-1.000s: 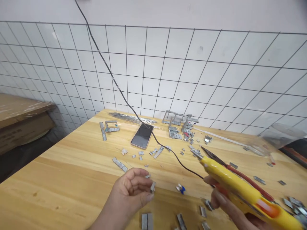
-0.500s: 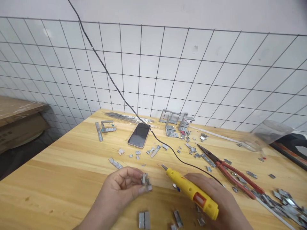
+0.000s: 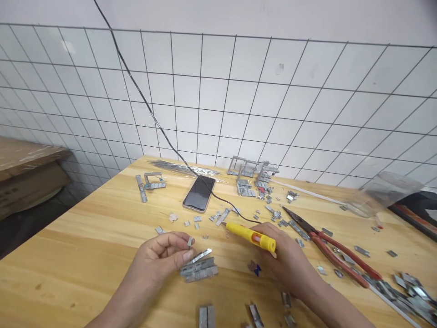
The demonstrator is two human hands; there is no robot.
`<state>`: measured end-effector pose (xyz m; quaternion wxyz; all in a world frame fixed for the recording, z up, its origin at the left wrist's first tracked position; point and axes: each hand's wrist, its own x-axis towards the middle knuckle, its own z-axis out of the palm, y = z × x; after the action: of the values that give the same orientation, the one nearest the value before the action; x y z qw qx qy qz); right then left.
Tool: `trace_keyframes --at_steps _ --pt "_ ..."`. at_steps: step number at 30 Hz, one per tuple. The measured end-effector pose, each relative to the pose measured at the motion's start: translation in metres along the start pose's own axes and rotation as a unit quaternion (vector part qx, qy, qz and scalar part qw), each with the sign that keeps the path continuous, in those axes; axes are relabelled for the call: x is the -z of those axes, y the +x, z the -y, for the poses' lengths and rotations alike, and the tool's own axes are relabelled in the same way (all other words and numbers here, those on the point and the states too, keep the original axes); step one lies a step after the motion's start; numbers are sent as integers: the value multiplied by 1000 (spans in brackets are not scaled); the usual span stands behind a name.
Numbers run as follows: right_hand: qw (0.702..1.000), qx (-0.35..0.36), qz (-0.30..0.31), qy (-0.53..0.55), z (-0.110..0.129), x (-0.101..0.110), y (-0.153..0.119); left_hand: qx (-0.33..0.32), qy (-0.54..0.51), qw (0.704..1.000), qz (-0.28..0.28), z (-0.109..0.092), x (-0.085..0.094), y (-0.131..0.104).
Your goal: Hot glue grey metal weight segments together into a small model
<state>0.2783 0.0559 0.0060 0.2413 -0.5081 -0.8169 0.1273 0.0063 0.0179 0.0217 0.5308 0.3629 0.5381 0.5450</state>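
Note:
My left hand [image 3: 160,259] is closed, pinching a grey metal assembly [image 3: 200,269] of small strips, held just above the wooden table. Its upright piece stands between thumb and forefinger, and the longer ribbed strips stretch out to the right. My right hand [image 3: 285,257] is wrapped round a yellow hot glue pen [image 3: 249,236], with its metal tip pointing left, beyond the assembly and apart from it. A thin black cable [image 3: 164,132] runs down across the scene to the right hand. Right of the assembly lies a small dark blue piece [image 3: 256,269].
A phone [image 3: 199,193] lies behind the hands. Grey metal frames [image 3: 244,175] stand at the back. Red-handled pliers [image 3: 331,253] and several metal scraps [image 3: 414,291] cover the right side, near a clear plastic cup [image 3: 382,193]. Thin wires [image 3: 180,167] lie by the wall.
My left hand has moved left and turned the assembly, so its long strips now show. My right hand has lifted the glue pen up and left, and it lies flatter in view.

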Motion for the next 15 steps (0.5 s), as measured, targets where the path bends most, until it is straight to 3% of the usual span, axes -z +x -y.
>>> trace_keyframes --at_steps 7,10,15 --pt "999 26 17 25 16 -7 13 12 -31 999 2 -18 11 19" --pt "998 44 26 32 23 -13 22 43 -75 996 38 -30 4 28" --pt "998 46 7 32 21 -23 35 35 -97 991 83 -34 -15 47"
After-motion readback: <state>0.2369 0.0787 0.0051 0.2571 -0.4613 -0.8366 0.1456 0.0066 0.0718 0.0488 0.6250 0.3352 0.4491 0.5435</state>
